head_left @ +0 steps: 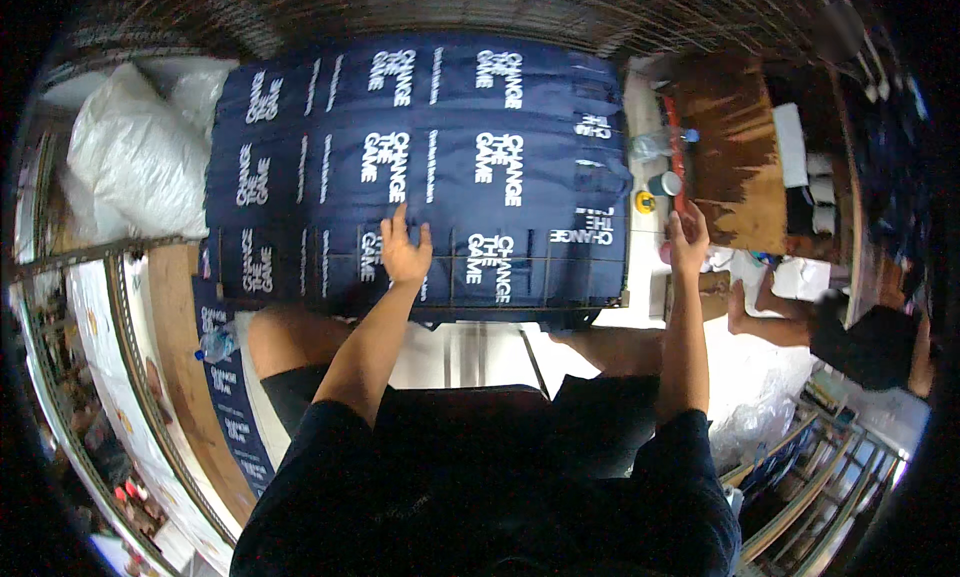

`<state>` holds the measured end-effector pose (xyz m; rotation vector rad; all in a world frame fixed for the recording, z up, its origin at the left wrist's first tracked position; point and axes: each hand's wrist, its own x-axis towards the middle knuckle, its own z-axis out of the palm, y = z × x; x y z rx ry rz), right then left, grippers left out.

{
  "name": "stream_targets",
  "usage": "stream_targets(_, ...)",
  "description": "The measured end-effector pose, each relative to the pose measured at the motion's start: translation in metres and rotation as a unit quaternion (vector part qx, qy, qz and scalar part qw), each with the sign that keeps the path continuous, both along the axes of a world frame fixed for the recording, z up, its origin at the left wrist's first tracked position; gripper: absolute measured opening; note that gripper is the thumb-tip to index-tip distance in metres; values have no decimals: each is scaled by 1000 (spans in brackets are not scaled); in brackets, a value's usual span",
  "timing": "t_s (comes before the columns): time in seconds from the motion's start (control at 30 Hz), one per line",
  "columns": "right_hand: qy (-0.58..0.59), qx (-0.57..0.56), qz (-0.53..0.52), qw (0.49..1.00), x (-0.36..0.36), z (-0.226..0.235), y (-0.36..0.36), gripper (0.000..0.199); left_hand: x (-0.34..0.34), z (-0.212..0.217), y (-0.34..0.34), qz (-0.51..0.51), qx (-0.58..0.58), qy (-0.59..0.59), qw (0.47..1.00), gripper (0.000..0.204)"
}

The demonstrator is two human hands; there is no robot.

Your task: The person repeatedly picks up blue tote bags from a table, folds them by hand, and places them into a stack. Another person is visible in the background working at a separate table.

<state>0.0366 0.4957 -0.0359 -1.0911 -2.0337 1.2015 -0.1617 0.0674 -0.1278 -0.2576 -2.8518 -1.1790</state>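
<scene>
At the far left, white plastic sacks [135,162] lie bulging beside the tabletop [640,277]. Just below them a wooden board [190,377] runs toward the lower edge, with a clear bottle [213,343] lying on it and a strip of dark printed cloth [235,417] alongside.

The middle is filled by navy fabric [420,167] with white lettering, spread flat in overlapping rows across the tabletop. The left hand [405,249] rests palm down on the near row of the fabric, fingers spread; its grip is released, pressing and not clutching anything.

Further right, past the fabric's edge, the right hand [688,239] is raised over the pale strip of tabletop, near a small yellow roll [645,202] and a round tin [665,183]. Whether its grip is clenched or loose cannot be told. Beyond it lie a brown board [730,167] with worn patches and a red stick [678,157] along its left edge.

At the far right another person [850,327] sits on the floor, legs stretched toward the tabletop.
</scene>
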Motion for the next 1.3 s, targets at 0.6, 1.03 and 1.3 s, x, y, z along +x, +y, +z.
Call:
stream_targets(0.6, 566, -103, -29, 818, 159, 454, 156, 99, 89, 152, -26, -325, 64, -351, 876, 61)
stream_targets(1.03, 584, 167, -143, 781, 139, 484, 155, 26, 144, 194, -35, -264, 192, -310, 893, 47)
stream_targets(1.3, 543, 257, -128, 789, 140, 458, -124, 36, 193, 382, 92, -514, 329, -323, 723, 53)
